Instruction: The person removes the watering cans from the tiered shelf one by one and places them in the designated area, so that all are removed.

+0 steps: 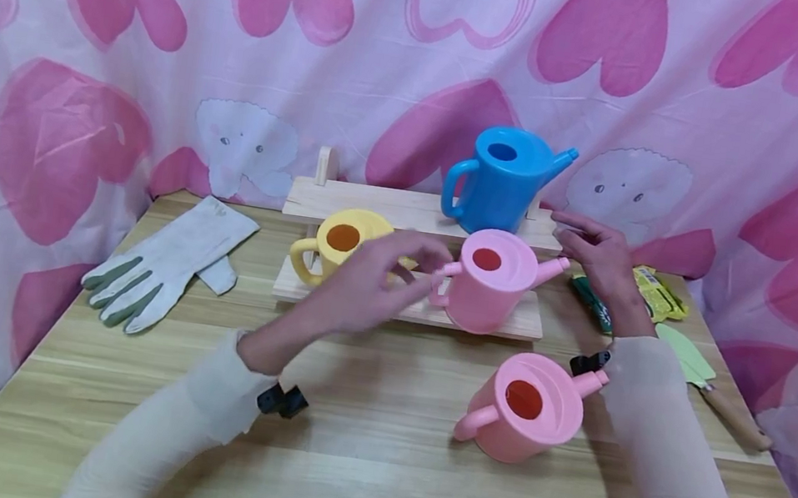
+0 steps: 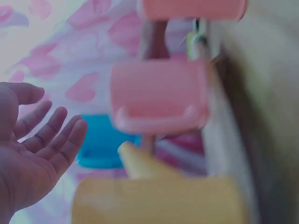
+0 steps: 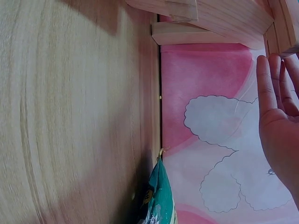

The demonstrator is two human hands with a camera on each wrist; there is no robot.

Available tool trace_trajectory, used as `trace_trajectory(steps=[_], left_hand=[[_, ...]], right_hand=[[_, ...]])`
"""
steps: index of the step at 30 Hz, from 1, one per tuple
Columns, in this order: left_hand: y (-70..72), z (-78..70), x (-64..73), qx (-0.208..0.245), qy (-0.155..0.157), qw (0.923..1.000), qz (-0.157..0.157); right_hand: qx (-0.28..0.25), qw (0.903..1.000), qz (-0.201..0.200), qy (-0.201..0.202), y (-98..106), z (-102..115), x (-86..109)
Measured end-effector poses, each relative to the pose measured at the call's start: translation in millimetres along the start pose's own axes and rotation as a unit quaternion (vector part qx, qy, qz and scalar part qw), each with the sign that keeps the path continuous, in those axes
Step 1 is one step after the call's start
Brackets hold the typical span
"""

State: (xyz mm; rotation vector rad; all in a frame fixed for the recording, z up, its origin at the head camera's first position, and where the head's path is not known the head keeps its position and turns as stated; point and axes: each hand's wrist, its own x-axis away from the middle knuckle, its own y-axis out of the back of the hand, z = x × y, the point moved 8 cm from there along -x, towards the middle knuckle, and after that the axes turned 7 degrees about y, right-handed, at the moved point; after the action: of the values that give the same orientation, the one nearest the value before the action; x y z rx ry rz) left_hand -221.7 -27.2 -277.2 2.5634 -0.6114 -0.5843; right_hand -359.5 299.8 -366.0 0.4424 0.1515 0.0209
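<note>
My left hand (image 1: 377, 286) is over the lower tier of a two-step wooden shelf (image 1: 374, 205), between a yellow watering can (image 1: 339, 266) and a pink watering can (image 1: 487, 294). In the left wrist view that hand (image 2: 37, 158) has loosely bent fingers with nothing in them, apart from the cans. My right hand (image 1: 597, 262) is at the right end of the upper tier. The right wrist view shows its fingers (image 3: 265, 84) extended, tips against or very near the wood. A blue watering can (image 1: 501, 187) stands on the upper tier.
Another pink watering can (image 1: 522, 408) stands on the table in front of the shelf. White-and-green gloves (image 1: 170, 261) lie at the left. Green and yellow packets (image 1: 658, 293) and a green trowel (image 1: 688, 354) with a wooden handle lie at the right. A patterned curtain (image 1: 357, 109) hangs behind.
</note>
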Motion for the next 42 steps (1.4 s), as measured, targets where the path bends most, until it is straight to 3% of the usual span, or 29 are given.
trace_trajectory(steps=[6, 13, 24, 31, 42], left_hand=[[36.1, -7.9, -28.2, -0.040, 0.015, 0.9985, -0.034], [51.6, -0.1, -58.5, -0.062, 0.054, 0.9962, -0.027], [41.5, 20.8, -93.0, -0.082, 0.125, 0.9887, -0.003], [35.2, 23.7, -101.8, -0.104, 0.131, 0.9858, 0.005], [31.1, 26.5, -110.0, -0.110, 0.158, 0.9811, -0.025]], right_hand=[[-0.002, 1.0000, -0.001, 0.000, -1, 1, -0.4], [-0.020, 0.9997, -0.006, 0.009, 0, 0, -1.4], [-0.016, 0.9999, -0.001, 0.005, -1, -2, 0.1], [-0.038, 0.9993, 0.002, 0.003, -1, -3, -0.6], [-0.046, 0.9989, -0.004, 0.005, 0, 1, 0.3]])
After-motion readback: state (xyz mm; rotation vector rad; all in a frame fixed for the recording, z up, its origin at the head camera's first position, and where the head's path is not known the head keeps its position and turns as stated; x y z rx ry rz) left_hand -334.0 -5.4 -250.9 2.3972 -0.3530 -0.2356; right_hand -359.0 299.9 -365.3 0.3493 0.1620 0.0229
